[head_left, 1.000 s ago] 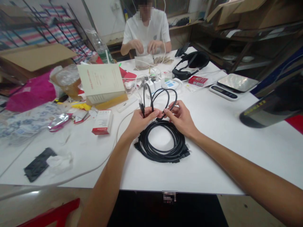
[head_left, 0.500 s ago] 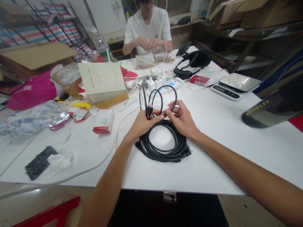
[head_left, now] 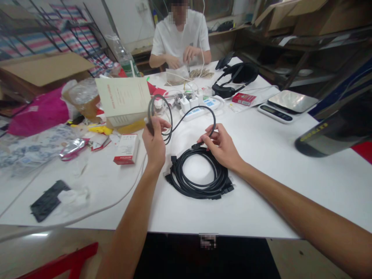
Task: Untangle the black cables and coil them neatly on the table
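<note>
A black cable runs in loops between my two hands, above the white table. My left hand is closed round one end of it, with small loops standing up past the fingers and a pale connector tip at its left side. My right hand pinches the cable's other end near a black plug. Just below, a coiled bundle of black cables lies flat on the table, several plugs sticking out around its rim. My right fingertips are close over the bundle's far edge; whether they touch it I cannot tell.
A red-and-white box and an open cream box stand left. Beyond my hands lies a power strip with white chargers. A kitchen scale, a black headset and a dark cylinder are right. Opposite sits a person.
My left hand has moved left and up, away from the right, carrying its cable loops and stretching the cable between them. My right hand stays almost in place.
</note>
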{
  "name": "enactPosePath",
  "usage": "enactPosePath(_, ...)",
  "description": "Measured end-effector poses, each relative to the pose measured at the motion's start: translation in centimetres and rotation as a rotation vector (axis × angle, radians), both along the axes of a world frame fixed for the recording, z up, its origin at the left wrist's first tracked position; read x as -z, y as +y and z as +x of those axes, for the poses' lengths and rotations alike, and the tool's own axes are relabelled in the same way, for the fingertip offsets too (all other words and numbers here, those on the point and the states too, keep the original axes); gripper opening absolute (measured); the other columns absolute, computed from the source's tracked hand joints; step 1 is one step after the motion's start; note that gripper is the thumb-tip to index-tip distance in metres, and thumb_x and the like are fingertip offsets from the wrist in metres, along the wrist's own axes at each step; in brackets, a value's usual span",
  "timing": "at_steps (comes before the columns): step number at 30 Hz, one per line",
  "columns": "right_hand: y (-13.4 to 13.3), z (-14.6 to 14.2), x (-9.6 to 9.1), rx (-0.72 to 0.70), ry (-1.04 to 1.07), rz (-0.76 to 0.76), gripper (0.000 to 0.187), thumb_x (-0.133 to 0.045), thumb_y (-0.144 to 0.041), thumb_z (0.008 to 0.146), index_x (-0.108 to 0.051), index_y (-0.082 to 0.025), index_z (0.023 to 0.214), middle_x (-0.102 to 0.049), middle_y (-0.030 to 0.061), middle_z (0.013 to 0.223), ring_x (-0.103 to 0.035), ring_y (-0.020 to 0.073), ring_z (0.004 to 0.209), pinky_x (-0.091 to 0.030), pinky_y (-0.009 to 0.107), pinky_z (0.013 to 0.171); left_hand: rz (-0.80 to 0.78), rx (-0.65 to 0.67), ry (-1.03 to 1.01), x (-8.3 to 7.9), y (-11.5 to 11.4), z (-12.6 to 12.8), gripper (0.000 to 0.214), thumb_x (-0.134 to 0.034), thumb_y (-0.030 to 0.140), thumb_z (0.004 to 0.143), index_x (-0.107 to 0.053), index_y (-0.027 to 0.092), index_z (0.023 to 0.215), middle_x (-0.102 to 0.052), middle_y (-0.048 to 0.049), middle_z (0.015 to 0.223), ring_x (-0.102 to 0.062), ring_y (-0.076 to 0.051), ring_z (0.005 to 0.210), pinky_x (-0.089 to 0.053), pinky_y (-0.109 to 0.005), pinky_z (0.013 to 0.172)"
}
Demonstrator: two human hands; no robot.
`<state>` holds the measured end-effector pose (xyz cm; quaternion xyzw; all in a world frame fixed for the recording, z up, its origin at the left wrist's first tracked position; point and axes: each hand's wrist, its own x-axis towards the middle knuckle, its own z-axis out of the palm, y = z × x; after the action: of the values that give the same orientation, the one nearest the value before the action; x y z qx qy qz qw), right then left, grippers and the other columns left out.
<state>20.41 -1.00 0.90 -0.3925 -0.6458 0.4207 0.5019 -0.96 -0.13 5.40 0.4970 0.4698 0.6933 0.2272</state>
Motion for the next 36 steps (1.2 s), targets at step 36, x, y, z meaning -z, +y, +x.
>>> enactPosePath(36,-2.4,-0.9,-1.9,0.026,-0.269,0.431,0.019,-0.055,-0.033,0.107,-0.071,-0.025,0.115,-0.078,0.0064,0.110,-0.074,0.0216,0.096,-0.064,0.040,0.084,0.013,0.206,-0.069,-0.3,-2.5,3.4,0.050,-0.056,0.071,0.102,-0.067,0.023,0.095,-0.062,-0.0007,0.074,-0.061,-0.015,0.063,-0.053,-0.028,0.064)
